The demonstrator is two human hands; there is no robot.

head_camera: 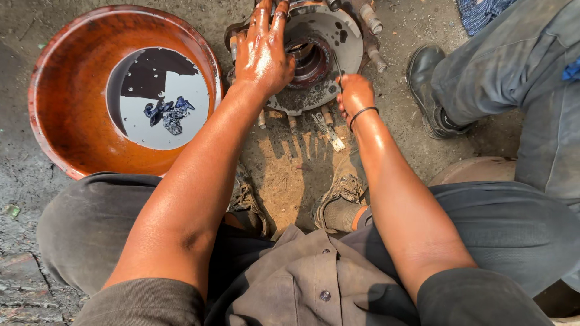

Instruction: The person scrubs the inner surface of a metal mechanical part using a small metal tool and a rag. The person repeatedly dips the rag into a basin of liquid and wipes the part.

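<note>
Wheel hub (314, 57) lies on dirty ground (290, 175), close to an orange bowl (66, 90). Left hand (261, 54) rests flat on it, fingers spread. Right hand (353, 93) pinches a thin tool (338, 67) at the hub's edge. Another person's boot (426, 78) stands near.

Hard daylight falls from the upper part of the frame; glare shines on the wet left hand (261, 53) and liquid in the basin (63, 96). Focus is sharp.
</note>
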